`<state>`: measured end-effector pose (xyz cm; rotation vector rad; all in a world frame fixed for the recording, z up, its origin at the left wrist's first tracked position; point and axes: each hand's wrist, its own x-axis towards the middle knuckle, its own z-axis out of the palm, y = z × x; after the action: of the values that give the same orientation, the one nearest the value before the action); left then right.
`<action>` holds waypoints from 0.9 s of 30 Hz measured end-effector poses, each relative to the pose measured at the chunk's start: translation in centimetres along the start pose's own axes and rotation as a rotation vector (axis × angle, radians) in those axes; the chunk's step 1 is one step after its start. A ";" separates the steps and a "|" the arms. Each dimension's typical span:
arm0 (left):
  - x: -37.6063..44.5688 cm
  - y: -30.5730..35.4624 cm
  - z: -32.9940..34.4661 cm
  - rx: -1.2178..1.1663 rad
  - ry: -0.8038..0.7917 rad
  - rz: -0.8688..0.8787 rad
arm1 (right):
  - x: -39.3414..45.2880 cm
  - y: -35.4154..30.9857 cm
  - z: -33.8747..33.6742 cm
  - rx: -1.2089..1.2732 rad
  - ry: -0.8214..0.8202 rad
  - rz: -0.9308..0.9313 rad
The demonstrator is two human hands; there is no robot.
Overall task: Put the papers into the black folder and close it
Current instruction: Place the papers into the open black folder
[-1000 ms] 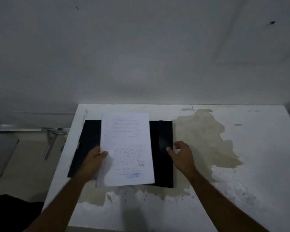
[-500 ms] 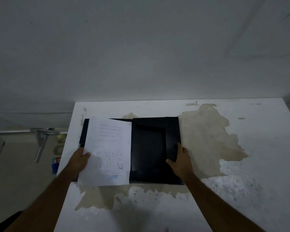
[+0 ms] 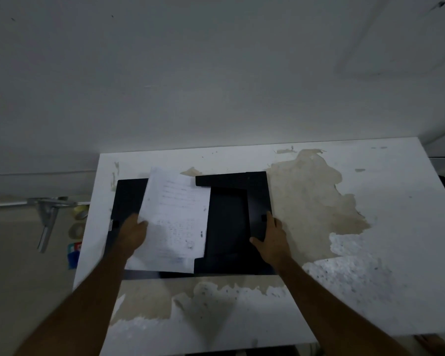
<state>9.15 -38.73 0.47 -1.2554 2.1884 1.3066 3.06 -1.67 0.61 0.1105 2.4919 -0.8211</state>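
Observation:
The black folder [image 3: 229, 222] lies open and flat on the white table [image 3: 370, 278], its inner flaps showing on the right half. White papers [image 3: 175, 222] with printed lines are held tilted over the folder's left half, covering part of it. My left hand [image 3: 131, 233] grips the papers by their left edge, thumb on top. My right hand [image 3: 274, 235] presses flat on the folder's right flap, near its right edge, fingers spread.
The table top has large worn, brownish patches [image 3: 311, 201] at the right and front. A grey wall rises behind it. Left of the table, below, are a metal bracket [image 3: 48, 217], tape rolls [image 3: 80, 211] and a blue-red item [image 3: 73, 253].
The papers moved from the folder's middle to its left half, uncovering the right half. My right hand went from beside the folder onto its right flap. The view shifted.

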 end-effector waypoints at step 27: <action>-7.6 7.1 15.9 -0.090 -0.189 -0.054 | 0.0 1.1 0.2 0.012 -0.024 -0.037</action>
<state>5.12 -20.12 0.57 -1.1620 1.9732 1.4534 3.37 -0.90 -0.14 0.0588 2.4740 -0.8475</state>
